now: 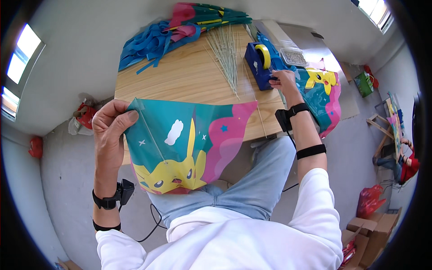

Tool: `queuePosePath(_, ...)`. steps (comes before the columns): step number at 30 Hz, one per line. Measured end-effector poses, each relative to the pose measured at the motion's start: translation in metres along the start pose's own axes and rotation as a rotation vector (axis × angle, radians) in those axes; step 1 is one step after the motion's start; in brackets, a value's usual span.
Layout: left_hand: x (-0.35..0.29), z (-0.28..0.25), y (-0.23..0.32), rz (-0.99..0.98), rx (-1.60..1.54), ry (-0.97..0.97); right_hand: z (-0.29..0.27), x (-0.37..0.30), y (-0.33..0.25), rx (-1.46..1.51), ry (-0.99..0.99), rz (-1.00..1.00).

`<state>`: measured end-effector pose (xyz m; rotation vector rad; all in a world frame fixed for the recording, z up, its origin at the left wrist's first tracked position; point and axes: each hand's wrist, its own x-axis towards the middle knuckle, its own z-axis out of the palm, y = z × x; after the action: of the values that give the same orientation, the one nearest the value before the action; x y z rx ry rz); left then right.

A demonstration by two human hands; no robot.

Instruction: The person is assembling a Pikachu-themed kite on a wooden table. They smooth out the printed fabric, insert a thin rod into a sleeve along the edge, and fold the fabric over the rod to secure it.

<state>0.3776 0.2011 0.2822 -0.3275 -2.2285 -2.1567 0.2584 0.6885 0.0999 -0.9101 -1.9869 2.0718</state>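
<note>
My left hand pinches the upper left corner of a kite sail between thumb and fingers. This thin sheet is green and pink, with a yellow cartoon animal upside up along its lower part. It hangs over my lap at the table's near edge, and a thin line like a rod runs down from the held corner. Beyond it, my right hand has its fingers closed at the near right end of a blue tape dispenser carrying a yellow-ringed roll. Whatever its fingertips hold is too small to see.
Thin pale rods lie fanned on the wooden table. Blue ribbons and folded sails are heaped behind. More sails and a clear box of small pieces are on the right. Another person is far right.
</note>
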Motion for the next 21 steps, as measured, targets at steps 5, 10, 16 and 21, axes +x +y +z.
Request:
queuePosePath(5, -0.002, 0.0, 0.001, 0.0, 0.011, 0.002, 0.003, -0.015, 0.011, 0.277, -0.061, 0.068)
queuePosePath(10, 0.0, 0.001, 0.001, 0.014, 0.004, -0.019, -0.017, -0.013, 0.045, 0.506, -0.041, 0.162)
queuePosePath(16, 0.002, 0.004, 0.002, 0.019, -0.02, -0.013, -0.016, -0.015, 0.031, 0.348, 0.022, 0.112)
queuePosePath(21, 0.004, 0.006, 0.002, 0.001, -0.019, -0.021, -0.031, -0.009, 0.049, 0.45, -0.09, 0.069)
